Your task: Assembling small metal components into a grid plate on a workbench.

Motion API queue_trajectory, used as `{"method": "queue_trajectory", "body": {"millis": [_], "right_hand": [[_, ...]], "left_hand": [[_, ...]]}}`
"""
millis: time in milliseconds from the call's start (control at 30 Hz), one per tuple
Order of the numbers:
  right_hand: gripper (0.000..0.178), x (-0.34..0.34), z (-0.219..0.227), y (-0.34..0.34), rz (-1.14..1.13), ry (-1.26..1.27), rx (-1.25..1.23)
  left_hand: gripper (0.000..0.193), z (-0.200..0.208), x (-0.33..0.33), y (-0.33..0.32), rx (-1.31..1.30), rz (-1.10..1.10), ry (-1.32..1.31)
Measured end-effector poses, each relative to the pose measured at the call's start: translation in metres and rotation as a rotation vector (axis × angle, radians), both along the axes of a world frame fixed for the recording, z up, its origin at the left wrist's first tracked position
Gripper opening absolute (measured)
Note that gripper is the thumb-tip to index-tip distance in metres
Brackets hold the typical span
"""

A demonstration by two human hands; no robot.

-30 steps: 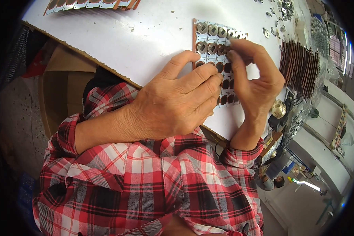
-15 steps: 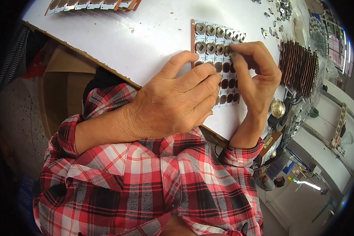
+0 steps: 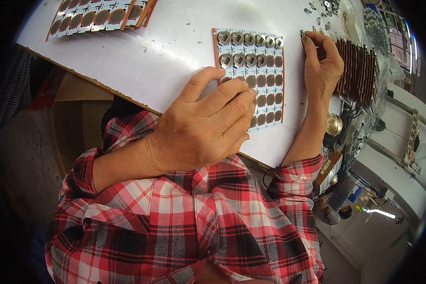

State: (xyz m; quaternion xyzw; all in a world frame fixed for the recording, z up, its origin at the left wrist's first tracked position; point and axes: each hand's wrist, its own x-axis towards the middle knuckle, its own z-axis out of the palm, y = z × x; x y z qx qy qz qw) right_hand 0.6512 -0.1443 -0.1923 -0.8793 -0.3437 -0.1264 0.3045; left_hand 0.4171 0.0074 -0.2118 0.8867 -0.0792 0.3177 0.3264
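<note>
A pale circuit board panel (image 3: 275,71) with rows of round dark pads lies on the white table. Round metal battery clips (image 3: 249,39) fill its far row and the left part of the second row; bare pads show on the rest. My left hand (image 3: 208,118) rests palm down over the panel's left side, its fingers apart and bent. It hides several pads and whatever lies under the palm. Off the panel's right edge, my right hand (image 3: 321,64) pinches a small metal clip (image 3: 303,34) between thumb and fingertip; its exact shape is hard to make out.
Loose metal clips (image 3: 327,5) are scattered at the far right of the table. A row of panels standing on edge (image 3: 357,71) is right of my right hand. Stacked panels (image 3: 94,18) lie at the far left. A round metal object (image 3: 334,124) stands near my right forearm.
My right hand has moved off the panel, up and to the right, and now pinches a clip. The panel and my left hand sit slightly further left in view.
</note>
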Motion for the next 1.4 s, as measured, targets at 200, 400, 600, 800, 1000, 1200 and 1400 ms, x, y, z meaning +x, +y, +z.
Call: {"method": "queue_trajectory", "body": {"millis": [200, 400, 600, 800, 1000, 1200, 1400], "right_hand": [[0.014, -0.024, 0.018, 0.000, -0.090, 0.329, 0.224], [0.019, -0.032, 0.028, -0.006, -0.186, 0.384, 0.133], [0.018, -0.025, 0.029, -0.019, -0.144, 0.472, 0.263], [0.025, -0.039, 0.037, -0.011, 0.007, 0.692, 0.409], [0.021, -0.070, 0.040, 0.014, 0.152, 0.931, 0.332], [0.027, -0.075, 0.040, 0.017, 0.134, 0.864, 0.274], [0.020, -0.077, 0.041, 0.017, 0.096, 0.792, 0.169]], "left_hand": [[0.028, -0.002, 0.001, -0.001, -0.012, 0.003, -0.014], [0.048, 0.000, -0.002, 0.003, 0.027, -0.038, 0.028], [0.048, 0.001, -0.002, 0.005, 0.022, -0.039, 0.035], [0.048, 0.001, -0.003, 0.004, 0.032, -0.033, 0.032], [0.045, 0.001, -0.002, 0.004, 0.038, -0.025, 0.045], [0.045, -0.001, -0.001, 0.003, 0.061, -0.014, 0.030], [0.045, -0.002, -0.001, 0.003, 0.046, -0.002, 0.013]]}}
